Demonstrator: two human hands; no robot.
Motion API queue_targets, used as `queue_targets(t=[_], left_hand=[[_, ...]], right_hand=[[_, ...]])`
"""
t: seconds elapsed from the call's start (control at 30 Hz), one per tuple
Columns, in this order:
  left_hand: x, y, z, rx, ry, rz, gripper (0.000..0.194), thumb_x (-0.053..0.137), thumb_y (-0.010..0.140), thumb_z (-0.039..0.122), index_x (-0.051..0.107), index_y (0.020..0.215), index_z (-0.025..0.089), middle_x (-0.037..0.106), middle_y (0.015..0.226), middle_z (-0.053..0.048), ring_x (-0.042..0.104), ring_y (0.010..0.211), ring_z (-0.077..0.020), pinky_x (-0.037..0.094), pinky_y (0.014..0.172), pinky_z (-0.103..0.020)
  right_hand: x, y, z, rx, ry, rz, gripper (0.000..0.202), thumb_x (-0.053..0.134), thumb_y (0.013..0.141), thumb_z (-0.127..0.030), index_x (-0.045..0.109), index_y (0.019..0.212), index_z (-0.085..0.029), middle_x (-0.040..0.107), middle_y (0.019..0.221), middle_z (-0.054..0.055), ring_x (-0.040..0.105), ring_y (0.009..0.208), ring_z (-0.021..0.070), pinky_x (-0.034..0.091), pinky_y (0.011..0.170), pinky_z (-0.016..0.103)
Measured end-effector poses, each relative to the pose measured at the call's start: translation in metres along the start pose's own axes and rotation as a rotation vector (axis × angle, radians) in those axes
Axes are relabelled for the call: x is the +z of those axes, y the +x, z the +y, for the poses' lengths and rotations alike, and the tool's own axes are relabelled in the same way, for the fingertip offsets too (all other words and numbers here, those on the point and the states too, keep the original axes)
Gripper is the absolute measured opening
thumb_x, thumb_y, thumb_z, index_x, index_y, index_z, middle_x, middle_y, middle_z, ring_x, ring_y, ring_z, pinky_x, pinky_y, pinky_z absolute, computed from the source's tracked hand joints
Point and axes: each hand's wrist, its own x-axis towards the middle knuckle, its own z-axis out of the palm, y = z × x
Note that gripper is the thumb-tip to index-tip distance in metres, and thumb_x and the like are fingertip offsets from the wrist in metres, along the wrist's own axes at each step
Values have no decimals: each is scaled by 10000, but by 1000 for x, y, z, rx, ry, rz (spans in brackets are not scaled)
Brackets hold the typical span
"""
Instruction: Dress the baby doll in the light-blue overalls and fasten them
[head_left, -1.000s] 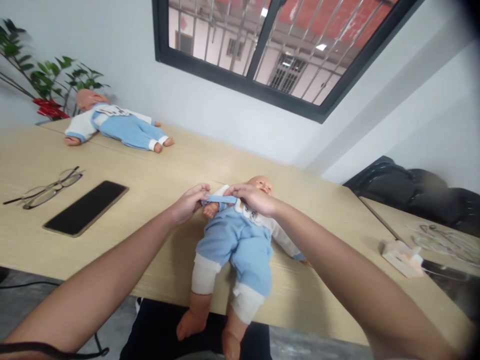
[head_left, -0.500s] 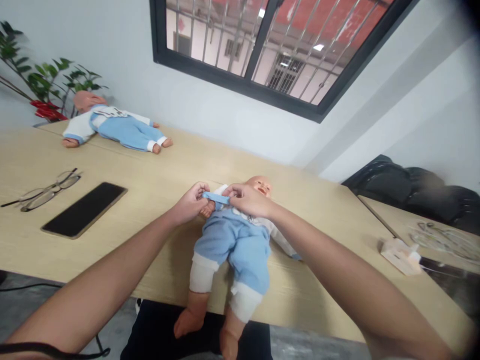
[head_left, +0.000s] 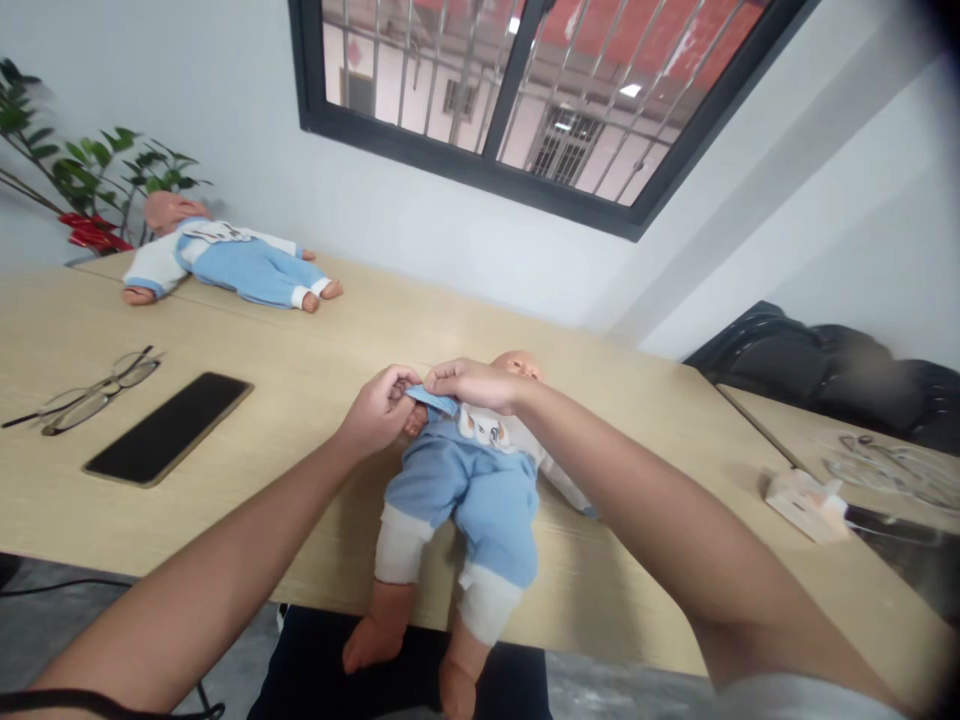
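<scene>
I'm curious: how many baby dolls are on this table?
2. One plastic baby doll in blue-and-white clothes lies on the pale wooden table, feet overhanging its near edge; another similarly dressed doll lies far left, by the leafy green plant.

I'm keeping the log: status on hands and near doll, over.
Left hand and right hand pinching blue fabric. Near doll face-up, feet past table edge. Phone lies left, apart from hands.

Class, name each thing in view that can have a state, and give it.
Blue cloth band: pinched by left hand and right hand
Near doll: lying on its back, feet past the table edge
Far doll: lying on its back, dressed
Phone: flat, screen dark
Glasses: lying on the table
</scene>
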Motion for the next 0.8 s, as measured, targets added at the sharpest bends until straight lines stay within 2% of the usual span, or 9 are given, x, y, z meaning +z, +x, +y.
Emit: queue_targets(t=[0.1,0.2,0.27,0.33,0.43,0.53,0.6,0.7,0.8], left_hand=[[0,1,-2,-54,42,-11,256,563,859,267,562,1105,198,661,854,-2,619,677,-153,504,672,-280],[-6,5,-4,-178,217,48,224,593,836,295,600,1041,205,687,857,-15,651,766,-186,488,704,-289],[-14,7,-2,-279,306,-24,153,583,839,329,631,926,212,695,797,-6,654,761,-195,461,673,-279],[-20,7,0,-327,358,-132,170,549,851,347,616,767,217,660,671,13,627,667,-184,413,603,-270],[-23,6,6,-264,388,-155,201,529,845,327,587,685,221,614,578,34,574,574,-164,356,549,-271],[-21,3,10,-191,358,-121,156,526,845,307,653,812,222,635,591,44,584,577,-164,363,561,-271],[-19,2,11,-179,347,-107,187,521,858,309,680,896,217,653,615,38,603,604,-172,381,581,-274],[-20,3,9,-163,315,-116,245,520,889,330,696,1014,214,722,772,7,653,726,-192,439,655,-283],[-23,7,5,-90,230,-158,291,545,894,335,683,1120,216,735,1064,-40,673,928,-214,494,796,-309]], right_hand=[[4,9,-7,13,129,26,83,657,798,-229,637,751,-163,553,655,-31,444,577,104,335,542,220],[4,12,-6,37,268,43,72,656,797,-192,621,740,-167,579,677,-13,505,610,119,406,582,226],[3,13,-2,48,306,54,114,663,811,-206,607,718,-171,574,664,-7,518,623,130,430,600,235],[3,15,2,47,275,85,157,654,821,-213,587,684,-174,568,651,-2,509,621,134,434,605,244],[1,19,3,52,124,148,212,646,841,-245,572,653,-180,575,655,3,494,620,137,424,612,257],[-2,24,-4,138,-59,153,295,676,871,-400,614,689,-177,625,699,23,515,639,151,419,610,273],[-4,27,-12,179,-168,87,334,716,847,-459,635,701,-169,636,700,24,507,626,145,396,579,266],[-5,27,-20,128,-232,-31,277,728,822,-352,609,657,-165,580,627,-13,457,579,109,353,539,236],[-8,21,-20,101,-130,-156,110,660,818,-236,637,738,-164,602,631,-19,505,585,105,387,555,213]])
